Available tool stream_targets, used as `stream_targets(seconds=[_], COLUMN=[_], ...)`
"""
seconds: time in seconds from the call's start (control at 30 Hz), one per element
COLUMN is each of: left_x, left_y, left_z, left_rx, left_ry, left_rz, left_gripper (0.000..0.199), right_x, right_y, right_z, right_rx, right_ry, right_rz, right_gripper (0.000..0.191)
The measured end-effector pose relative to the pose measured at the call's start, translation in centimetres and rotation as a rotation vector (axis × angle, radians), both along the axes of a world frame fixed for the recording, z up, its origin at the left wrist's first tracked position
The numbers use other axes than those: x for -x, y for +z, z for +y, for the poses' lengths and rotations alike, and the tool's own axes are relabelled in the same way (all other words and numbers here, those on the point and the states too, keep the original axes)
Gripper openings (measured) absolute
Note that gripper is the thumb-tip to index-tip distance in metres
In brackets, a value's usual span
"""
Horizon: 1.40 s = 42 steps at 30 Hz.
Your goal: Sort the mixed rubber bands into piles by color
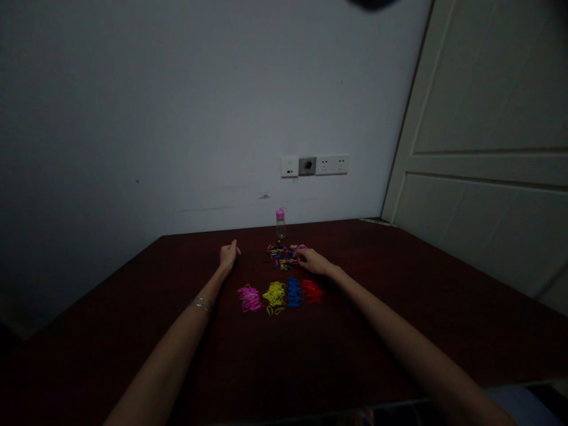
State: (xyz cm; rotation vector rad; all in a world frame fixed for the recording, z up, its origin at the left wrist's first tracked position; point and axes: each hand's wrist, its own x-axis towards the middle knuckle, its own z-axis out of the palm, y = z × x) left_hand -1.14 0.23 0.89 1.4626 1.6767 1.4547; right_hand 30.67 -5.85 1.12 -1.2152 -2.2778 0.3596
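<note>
A mixed pile of small coloured rubber bands (283, 255) lies on the dark red table. My right hand (312, 260) is at its right edge, fingertips drawn together among the bands; whatever they pinch is too small to make out. Resting on the table left of the pile, my left hand (228, 255) is curled closed, and nothing shows in it. Closer to me, single-colour groups stand in a row: pink bands (249, 298), yellow bands (275, 292), blue bands (293, 292) and red bands (312, 291). Two yellow bands lie just below the yellow group.
Behind the mixed pile stands a small clear bottle (281, 227) with a pink cap. The table (133, 307) meets a pale wall with sockets (332, 165). A white panelled door (488, 148) rises along the right side.
</note>
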Motion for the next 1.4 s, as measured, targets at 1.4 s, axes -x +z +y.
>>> stream_targets(seconds=[1.4], left_x=[-0.1], left_y=[0.0], left_z=[-0.1], left_rx=[-0.008], left_ry=[0.005], left_rz=[0.043], left_gripper=[0.048], right_x=[1.5], right_y=[8.0], right_z=[-3.5], right_rx=[0.363], right_ry=[0.086], right_rz=[1.100], right_gripper=[0.050])
